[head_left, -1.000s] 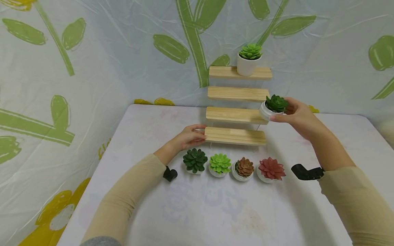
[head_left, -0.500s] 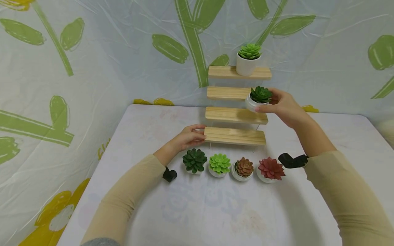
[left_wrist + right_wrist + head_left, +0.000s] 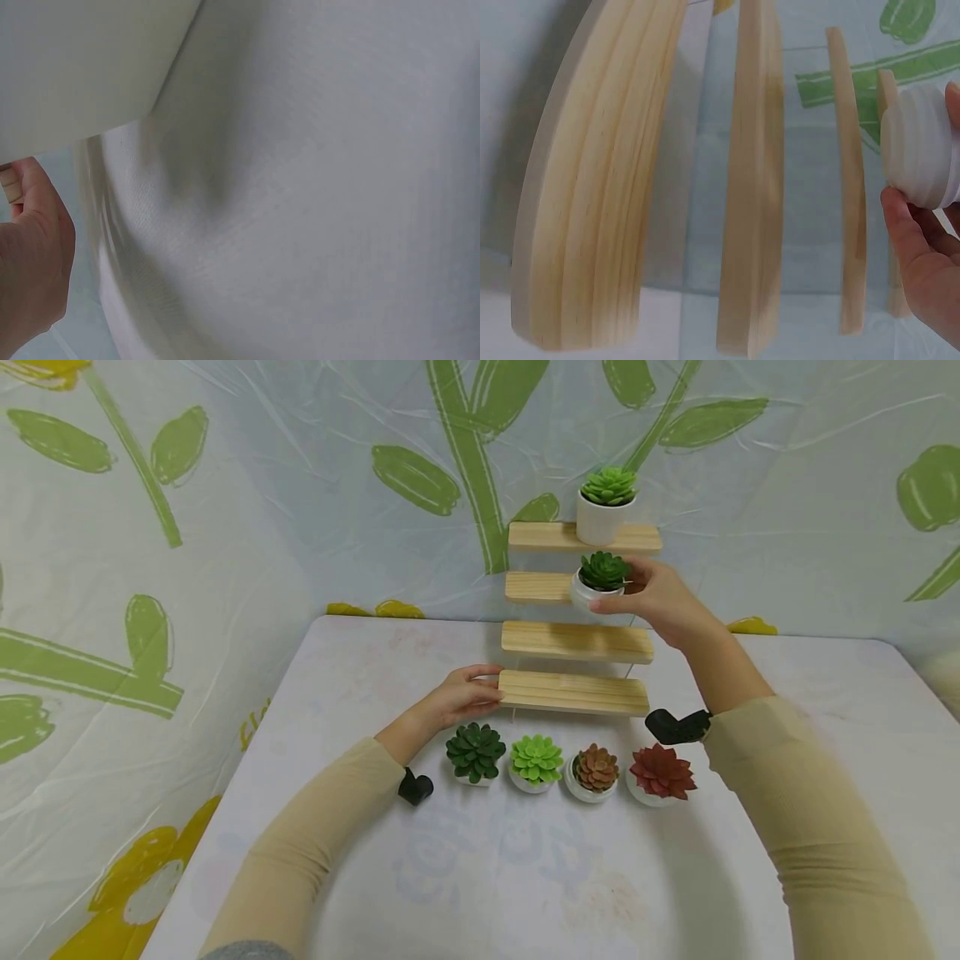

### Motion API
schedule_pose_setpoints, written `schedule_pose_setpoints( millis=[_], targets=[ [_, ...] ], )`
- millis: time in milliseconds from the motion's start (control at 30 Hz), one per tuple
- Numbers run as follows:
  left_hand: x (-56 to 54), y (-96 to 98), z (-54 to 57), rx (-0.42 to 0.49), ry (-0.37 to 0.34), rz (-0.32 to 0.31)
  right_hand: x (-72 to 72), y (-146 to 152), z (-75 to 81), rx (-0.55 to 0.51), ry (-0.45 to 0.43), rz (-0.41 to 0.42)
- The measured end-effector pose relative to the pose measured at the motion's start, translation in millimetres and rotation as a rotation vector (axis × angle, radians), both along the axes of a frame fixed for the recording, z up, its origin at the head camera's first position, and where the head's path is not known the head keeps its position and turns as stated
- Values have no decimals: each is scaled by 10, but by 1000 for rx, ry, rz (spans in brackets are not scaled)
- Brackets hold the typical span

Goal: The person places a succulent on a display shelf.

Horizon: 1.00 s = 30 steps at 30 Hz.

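1 plant is shelved, the right hand holds a 2nd plant, 4 others remain tabled; the left hand grips the bottom shelf.

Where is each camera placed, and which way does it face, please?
Head: on the head, facing forward and down at the wooden shelf; left hand, right hand and sleeves show.
Left wrist: on that wrist, facing a pale surface, blurred; part of the left hand shows at left.
Right wrist: on that wrist, facing the shelf; part of the right hand shows at right.
Shared: head and right wrist both show the shelf and the held white pot.
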<state>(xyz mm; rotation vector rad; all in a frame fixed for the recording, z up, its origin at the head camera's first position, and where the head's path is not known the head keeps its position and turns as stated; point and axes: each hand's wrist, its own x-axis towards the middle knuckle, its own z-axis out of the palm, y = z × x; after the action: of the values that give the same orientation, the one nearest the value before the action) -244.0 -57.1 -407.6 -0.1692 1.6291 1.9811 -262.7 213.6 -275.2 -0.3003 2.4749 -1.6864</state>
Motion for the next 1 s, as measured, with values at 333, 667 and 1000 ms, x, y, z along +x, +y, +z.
schedule_pose_setpoints(
  millis=[333, 667, 1000],
  targets=[
    [7, -10, 13, -1, 3, -8, -118, -165, -36, 25, 6, -25],
    [14, -7, 19, -1, 5, -8, -190, -305, -24, 41, 27, -9],
    [36, -3, 34, 8, 1, -2, -215, -405, -17, 60, 21, -55]
  ],
)
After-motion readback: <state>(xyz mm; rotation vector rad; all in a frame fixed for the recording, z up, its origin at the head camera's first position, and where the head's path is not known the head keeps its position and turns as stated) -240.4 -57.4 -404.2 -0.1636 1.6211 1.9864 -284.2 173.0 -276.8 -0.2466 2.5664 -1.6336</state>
